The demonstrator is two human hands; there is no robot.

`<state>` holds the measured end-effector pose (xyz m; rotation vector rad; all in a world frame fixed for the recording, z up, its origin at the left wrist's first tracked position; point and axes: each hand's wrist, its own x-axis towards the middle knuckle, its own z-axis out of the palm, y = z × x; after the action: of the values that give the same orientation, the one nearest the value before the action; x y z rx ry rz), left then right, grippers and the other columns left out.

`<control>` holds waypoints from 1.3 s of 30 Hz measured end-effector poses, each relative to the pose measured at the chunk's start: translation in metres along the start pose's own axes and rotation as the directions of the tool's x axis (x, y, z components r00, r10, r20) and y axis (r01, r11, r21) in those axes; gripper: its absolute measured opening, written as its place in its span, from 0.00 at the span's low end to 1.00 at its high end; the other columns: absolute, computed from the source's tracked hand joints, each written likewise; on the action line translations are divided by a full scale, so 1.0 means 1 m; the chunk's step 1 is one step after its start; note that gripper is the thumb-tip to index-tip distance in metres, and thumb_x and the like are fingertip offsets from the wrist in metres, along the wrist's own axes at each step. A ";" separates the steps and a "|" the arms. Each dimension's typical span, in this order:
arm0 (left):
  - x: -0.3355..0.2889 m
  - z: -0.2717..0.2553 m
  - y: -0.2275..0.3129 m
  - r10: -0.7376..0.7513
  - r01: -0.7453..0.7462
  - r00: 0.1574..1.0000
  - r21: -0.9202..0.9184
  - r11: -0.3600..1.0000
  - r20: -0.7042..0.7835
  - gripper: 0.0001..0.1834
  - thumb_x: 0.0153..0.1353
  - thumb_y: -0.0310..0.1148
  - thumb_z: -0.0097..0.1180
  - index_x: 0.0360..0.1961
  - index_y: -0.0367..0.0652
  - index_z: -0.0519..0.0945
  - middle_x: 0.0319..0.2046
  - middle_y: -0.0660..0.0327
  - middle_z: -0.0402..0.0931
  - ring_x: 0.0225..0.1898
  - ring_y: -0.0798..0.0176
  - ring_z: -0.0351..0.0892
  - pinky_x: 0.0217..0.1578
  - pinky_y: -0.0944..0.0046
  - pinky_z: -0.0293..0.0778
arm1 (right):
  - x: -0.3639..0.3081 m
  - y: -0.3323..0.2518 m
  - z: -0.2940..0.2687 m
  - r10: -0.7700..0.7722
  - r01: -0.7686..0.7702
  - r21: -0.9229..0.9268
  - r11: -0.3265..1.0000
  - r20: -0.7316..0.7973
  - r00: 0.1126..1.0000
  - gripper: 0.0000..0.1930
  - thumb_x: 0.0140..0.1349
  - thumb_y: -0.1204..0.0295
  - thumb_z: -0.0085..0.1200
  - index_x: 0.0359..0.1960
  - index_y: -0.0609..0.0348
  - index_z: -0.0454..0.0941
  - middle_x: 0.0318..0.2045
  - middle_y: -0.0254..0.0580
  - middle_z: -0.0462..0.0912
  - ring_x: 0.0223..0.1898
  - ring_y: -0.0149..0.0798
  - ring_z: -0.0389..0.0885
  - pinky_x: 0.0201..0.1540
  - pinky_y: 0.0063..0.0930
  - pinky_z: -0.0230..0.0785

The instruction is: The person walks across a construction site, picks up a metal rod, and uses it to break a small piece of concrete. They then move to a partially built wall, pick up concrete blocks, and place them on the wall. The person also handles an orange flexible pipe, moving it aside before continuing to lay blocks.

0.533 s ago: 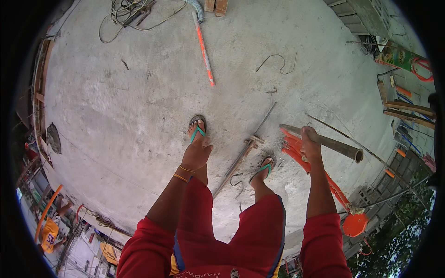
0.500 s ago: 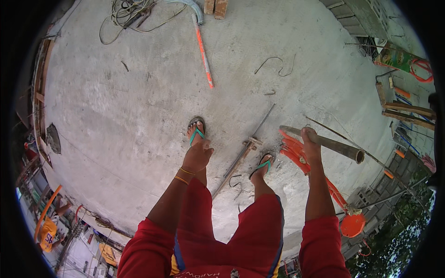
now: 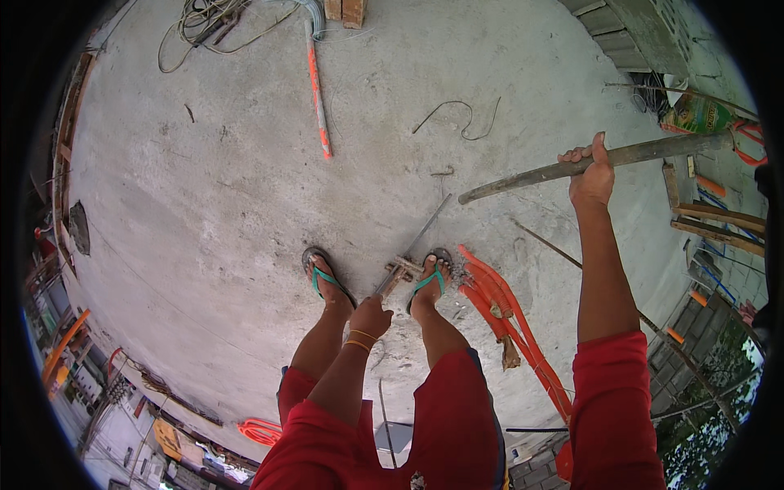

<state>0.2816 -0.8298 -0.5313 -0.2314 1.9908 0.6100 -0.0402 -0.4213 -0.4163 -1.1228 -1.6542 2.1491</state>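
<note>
My right hand [image 3: 593, 175] is wrapped round a long grey metal pipe [image 3: 523, 181], raised off the floor at the right and slanting up to the right. My left hand [image 3: 369, 317] is closed on a thin steel bar [image 3: 429, 222] low between my feet. The bar runs away from me, past a rusty crosspiece [image 3: 400, 269] beside my right foot. How the bar and crosspiece are joined, I cannot tell. Orange flexible tubes [image 3: 498, 298] lie on the floor right of my right foot.
An orange-and-white rod [image 3: 317, 98] lies ahead on the concrete floor [image 3: 220, 196], near a cable coil [image 3: 200, 24]. Bent wire [image 3: 465, 114] lies further right. Wooden boards [image 3: 719, 212] and a green sack [image 3: 698, 113] are at the right edge. A long thin rod [image 3: 547, 242] crosses below the pipe.
My left hand has come down and closed on the steel bar. My right hand has moved away from me and rightward with the pipe, whose tilt has changed. My left foot has shifted.
</note>
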 end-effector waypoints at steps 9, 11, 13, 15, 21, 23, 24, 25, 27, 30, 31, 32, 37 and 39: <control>0.114 0.110 -0.046 -0.152 0.155 0.985 0.045 0.987 -0.076 0.31 0.56 0.44 0.73 0.54 0.40 0.72 0.55 0.48 0.77 0.58 0.40 0.79 0.54 0.44 0.79 | 0.101 0.074 0.003 0.058 -0.055 -0.122 0.991 0.020 0.998 0.25 0.72 0.47 0.58 0.27 0.52 0.64 0.22 0.38 0.67 0.29 0.43 0.69 0.47 0.51 0.71; 0.133 0.124 -0.054 -0.180 0.184 0.982 0.072 0.980 -0.054 0.32 0.56 0.44 0.73 0.54 0.41 0.72 0.57 0.48 0.77 0.58 0.41 0.79 0.54 0.45 0.78 | 0.113 0.089 0.005 0.039 -0.039 -0.184 0.982 -0.001 0.999 0.25 0.73 0.47 0.57 0.28 0.52 0.64 0.23 0.38 0.67 0.29 0.43 0.69 0.47 0.52 0.71; 0.145 0.137 -0.058 -0.189 0.192 0.981 0.094 0.977 -0.034 0.31 0.57 0.45 0.72 0.54 0.41 0.72 0.55 0.48 0.78 0.57 0.41 0.79 0.54 0.45 0.78 | 0.124 0.091 0.008 0.036 -0.032 -0.198 0.980 0.018 0.999 0.25 0.74 0.48 0.55 0.28 0.52 0.64 0.24 0.38 0.68 0.30 0.43 0.70 0.48 0.53 0.71; 0.153 0.147 -0.060 -0.193 0.193 0.981 0.106 0.975 -0.014 0.30 0.57 0.46 0.72 0.53 0.41 0.73 0.53 0.48 0.79 0.57 0.41 0.80 0.54 0.45 0.79 | 0.135 0.088 0.009 0.036 -0.030 -0.208 0.978 0.027 0.999 0.24 0.75 0.48 0.54 0.29 0.52 0.64 0.24 0.38 0.68 0.30 0.43 0.70 0.49 0.55 0.72; 0.162 0.154 -0.067 -0.119 0.121 0.992 0.091 0.988 -0.034 0.26 0.61 0.43 0.69 0.52 0.40 0.73 0.51 0.46 0.79 0.53 0.40 0.82 0.51 0.45 0.81 | 0.164 0.093 0.016 0.043 -0.036 -0.270 0.962 0.020 0.999 0.24 0.75 0.48 0.53 0.33 0.54 0.64 0.27 0.40 0.69 0.32 0.44 0.73 0.52 0.58 0.73; 0.161 0.153 -0.069 -0.105 0.106 0.994 0.068 0.992 -0.016 0.25 0.62 0.42 0.68 0.52 0.40 0.73 0.50 0.47 0.79 0.53 0.40 0.81 0.49 0.44 0.82 | 0.172 0.104 0.018 0.060 -0.068 -0.295 0.953 -0.034 0.998 0.24 0.74 0.47 0.54 0.37 0.57 0.66 0.31 0.43 0.71 0.34 0.44 0.74 0.53 0.59 0.74; 0.160 0.153 -0.070 -0.102 0.103 0.995 0.062 0.993 -0.017 0.24 0.63 0.42 0.67 0.52 0.40 0.73 0.50 0.47 0.79 0.53 0.39 0.81 0.49 0.44 0.82 | 0.178 0.109 0.020 0.050 -0.066 -0.320 0.945 -0.056 0.997 0.26 0.74 0.46 0.55 0.40 0.60 0.66 0.34 0.44 0.71 0.36 0.45 0.75 0.53 0.58 0.75; 0.159 0.153 -0.071 -0.084 0.086 0.996 0.056 0.995 -0.026 0.24 0.63 0.41 0.67 0.52 0.40 0.73 0.49 0.47 0.78 0.52 0.39 0.81 0.49 0.44 0.82 | 0.184 0.113 0.022 0.040 -0.064 -0.346 0.936 -0.078 0.996 0.28 0.73 0.46 0.56 0.44 0.62 0.67 0.37 0.46 0.71 0.38 0.45 0.76 0.54 0.57 0.75; 0.157 0.154 -0.073 -0.053 0.055 0.998 0.043 0.998 -0.044 0.23 0.63 0.41 0.66 0.52 0.40 0.73 0.49 0.47 0.78 0.52 0.39 0.81 0.48 0.44 0.82 | 0.193 0.120 0.024 0.025 -0.075 -0.391 0.917 -0.133 0.991 0.32 0.71 0.45 0.59 0.51 0.67 0.67 0.43 0.48 0.71 0.43 0.46 0.76 0.56 0.55 0.76; 0.155 0.157 -0.075 -0.032 0.034 0.995 0.017 0.999 -0.096 0.22 0.63 0.40 0.67 0.50 0.39 0.74 0.48 0.44 0.78 0.49 0.37 0.81 0.47 0.43 0.81 | 0.207 0.131 0.034 0.001 -0.080 -0.411 0.908 -0.190 0.982 0.38 0.68 0.45 0.62 0.61 0.70 0.65 0.50 0.50 0.70 0.50 0.47 0.76 0.58 0.51 0.76; 0.155 0.157 -0.077 -0.022 0.023 0.994 0.013 1.000 -0.104 0.21 0.62 0.40 0.67 0.49 0.39 0.74 0.48 0.44 0.78 0.49 0.37 0.81 0.47 0.43 0.81 | 0.210 0.137 0.036 -0.008 -0.076 -0.405 0.911 -0.202 0.979 0.39 0.68 0.46 0.63 0.63 0.69 0.64 0.52 0.50 0.70 0.51 0.48 0.76 0.58 0.49 0.76; 0.155 0.158 -0.077 -0.027 0.029 0.995 0.014 0.999 -0.096 0.21 0.62 0.39 0.67 0.49 0.39 0.74 0.48 0.44 0.78 0.49 0.37 0.81 0.47 0.43 0.81 | 0.212 0.143 0.038 -0.023 -0.073 -0.407 0.911 -0.225 0.974 0.40 0.68 0.46 0.63 0.66 0.69 0.64 0.53 0.51 0.70 0.53 0.48 0.75 0.58 0.47 0.75; 0.153 0.159 -0.079 -0.008 0.008 0.992 0.005 1.000 -0.126 0.20 0.63 0.39 0.66 0.48 0.39 0.74 0.47 0.45 0.78 0.50 0.37 0.80 0.47 0.42 0.80 | 0.218 0.184 0.038 0.087 -0.186 -0.492 0.851 -0.217 0.972 0.39 0.69 0.49 0.63 0.72 0.59 0.62 0.58 0.50 0.71 0.55 0.48 0.75 0.62 0.47 0.71; 0.151 0.159 -0.077 -0.013 0.015 0.991 0.011 1.000 -0.130 0.19 0.63 0.39 0.66 0.48 0.39 0.74 0.46 0.45 0.78 0.50 0.37 0.80 0.47 0.42 0.80 | 0.222 0.201 0.033 0.124 -0.205 -0.547 0.812 -0.182 0.975 0.38 0.70 0.50 0.63 0.73 0.57 0.62 0.59 0.49 0.72 0.56 0.47 0.75 0.63 0.48 0.70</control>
<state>0.3633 -0.8006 -0.7470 -0.2842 2.1160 0.5866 -0.1601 -0.3881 -0.6912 -1.5794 -2.2751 1.6398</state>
